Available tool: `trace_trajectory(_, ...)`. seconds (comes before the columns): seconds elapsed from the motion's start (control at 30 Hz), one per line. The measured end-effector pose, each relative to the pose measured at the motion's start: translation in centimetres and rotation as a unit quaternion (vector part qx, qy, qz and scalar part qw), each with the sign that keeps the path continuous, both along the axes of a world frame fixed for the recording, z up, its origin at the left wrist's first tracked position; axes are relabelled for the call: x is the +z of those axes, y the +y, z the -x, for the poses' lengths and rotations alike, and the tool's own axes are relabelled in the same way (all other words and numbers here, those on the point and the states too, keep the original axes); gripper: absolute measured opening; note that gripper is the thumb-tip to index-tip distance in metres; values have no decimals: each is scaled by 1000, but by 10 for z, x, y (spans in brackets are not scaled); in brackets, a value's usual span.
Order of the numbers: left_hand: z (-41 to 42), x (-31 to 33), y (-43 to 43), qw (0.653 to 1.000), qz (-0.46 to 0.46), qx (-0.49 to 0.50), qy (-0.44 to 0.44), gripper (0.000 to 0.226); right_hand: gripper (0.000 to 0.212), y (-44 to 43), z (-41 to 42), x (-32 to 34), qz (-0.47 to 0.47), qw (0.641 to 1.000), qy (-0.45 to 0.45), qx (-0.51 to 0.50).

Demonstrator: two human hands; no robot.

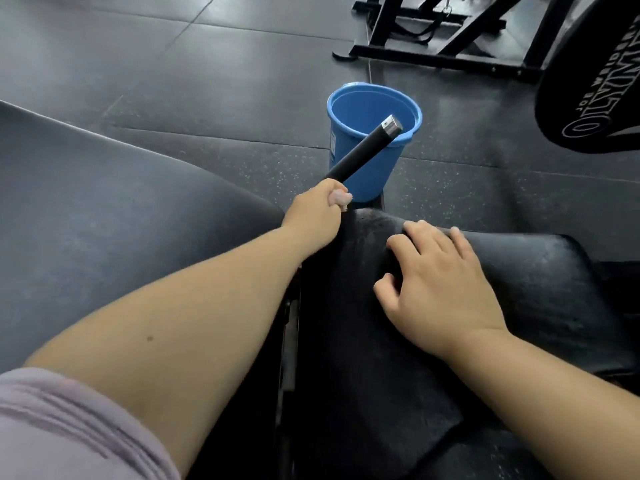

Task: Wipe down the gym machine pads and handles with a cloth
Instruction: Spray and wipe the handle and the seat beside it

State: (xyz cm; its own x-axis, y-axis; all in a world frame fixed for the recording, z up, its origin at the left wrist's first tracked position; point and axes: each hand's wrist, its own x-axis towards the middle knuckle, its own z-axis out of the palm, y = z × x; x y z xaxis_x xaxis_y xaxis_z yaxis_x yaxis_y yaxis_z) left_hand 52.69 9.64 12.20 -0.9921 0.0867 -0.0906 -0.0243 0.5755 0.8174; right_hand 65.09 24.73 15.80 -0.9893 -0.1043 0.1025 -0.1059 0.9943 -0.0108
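Observation:
My left hand [317, 211] grips a small pale pink cloth [98, 199] against the base of a black machine handle [362, 150]. The handle runs up and to the right and ends in a silver cap. Only a bit of the cloth shows under my fingers. My right hand [440, 289] rests flat with spread fingers on a black seat pad [540, 271], which looks damp and streaked. A second large dark pad [104, 220] fills the left side.
A blue bucket [367, 174] stands on the dark rubber floor just behind the handle. A black machine frame [443, 39] stands at the back right. A black pad with white lettering [595, 91] hangs at the upper right.

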Motion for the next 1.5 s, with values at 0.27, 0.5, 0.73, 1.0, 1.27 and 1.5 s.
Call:
trace_trajectory(0.27,-92,-6,-27,984,62,-124,108,41,43,3,1,2,6,1000,-30,1)
trace_trajectory(0.5,-38,-2,3,994,85,-46,41,17,36,28,9,31,-48,997,-44,-31)
trace_trajectory(0.73,21,10,12,985,136,-104,17,34,17,29,17,14,-36,993,24,-108)
trace_trajectory(1.0,23,34,64,936,147,-301,109,20,30,34,20,9,-27,991,88,-92)
trace_trajectory(1.27,32,29,9,960,172,-221,-31,37,18,32,19,5,-17,989,126,-74)
trace_trajectory(1.5,36,28,37,959,93,-268,7,27,16,32,19,5,-18,989,129,-73)
